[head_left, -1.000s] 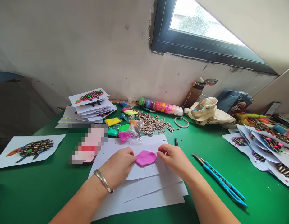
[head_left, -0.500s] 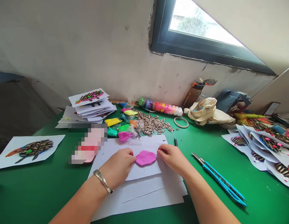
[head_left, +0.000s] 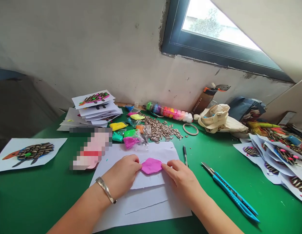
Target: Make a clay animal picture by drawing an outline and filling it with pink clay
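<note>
A flat, rounded piece of pink modelling clay (head_left: 151,166) lies on a white sheet of paper (head_left: 146,184), over a pencilled outline whose lines show above and below it. My left hand (head_left: 124,174), with a silver bangle at the wrist, is closed, thumb and forefinger pinching the clay's left edge. At the right edge, the fingertips of my right hand (head_left: 181,177) press on the clay, the other fingers curled in. Larger white sheets (head_left: 151,208) lie underneath. Just beyond my right hand is a black pen (head_left: 185,155).
A blue utility knife (head_left: 235,195) lies right with its blade out. Behind the paper are bagged coloured clays (head_left: 118,126), loose sunflower seeds (head_left: 159,128) and a ring (head_left: 190,129). Seed pictures lie left (head_left: 31,153) and right (head_left: 275,162). A bottle (head_left: 204,100) leans at the wall.
My right hand has moved slightly down and in, its fingertips now touching the clay's right edge, where there was a gap. My left hand stays at the left edge. The view has shifted slightly.
</note>
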Action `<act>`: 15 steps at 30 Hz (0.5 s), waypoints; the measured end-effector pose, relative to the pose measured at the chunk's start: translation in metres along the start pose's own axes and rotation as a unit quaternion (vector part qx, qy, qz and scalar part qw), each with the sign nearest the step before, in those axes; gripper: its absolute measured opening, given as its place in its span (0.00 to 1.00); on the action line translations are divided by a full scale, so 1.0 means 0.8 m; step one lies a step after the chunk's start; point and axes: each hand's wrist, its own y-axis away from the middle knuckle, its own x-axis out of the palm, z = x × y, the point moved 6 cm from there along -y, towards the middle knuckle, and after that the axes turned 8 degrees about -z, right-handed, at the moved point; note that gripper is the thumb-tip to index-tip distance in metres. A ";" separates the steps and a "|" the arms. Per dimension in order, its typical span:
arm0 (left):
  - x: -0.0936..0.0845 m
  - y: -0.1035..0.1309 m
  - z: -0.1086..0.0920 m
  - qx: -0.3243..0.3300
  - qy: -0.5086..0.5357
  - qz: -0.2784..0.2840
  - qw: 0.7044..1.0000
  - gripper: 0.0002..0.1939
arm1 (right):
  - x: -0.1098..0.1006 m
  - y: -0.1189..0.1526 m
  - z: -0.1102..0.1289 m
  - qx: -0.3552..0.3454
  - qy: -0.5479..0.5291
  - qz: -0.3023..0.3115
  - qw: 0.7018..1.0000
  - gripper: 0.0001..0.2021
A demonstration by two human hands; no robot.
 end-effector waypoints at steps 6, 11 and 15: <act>-0.001 0.000 0.001 0.004 0.003 -0.003 1.000 0.16 | 0.005 -0.002 -0.011 0.037 -0.056 -0.003 0.998 0.21; -0.004 0.001 -0.001 0.005 0.001 -0.002 1.000 0.16 | 0.003 0.000 -0.016 0.071 -0.114 -0.009 0.991 0.25; -0.003 0.002 -0.001 0.007 -0.001 -0.003 1.000 0.16 | 0.008 -0.005 -0.005 0.050 -0.027 0.019 0.998 0.24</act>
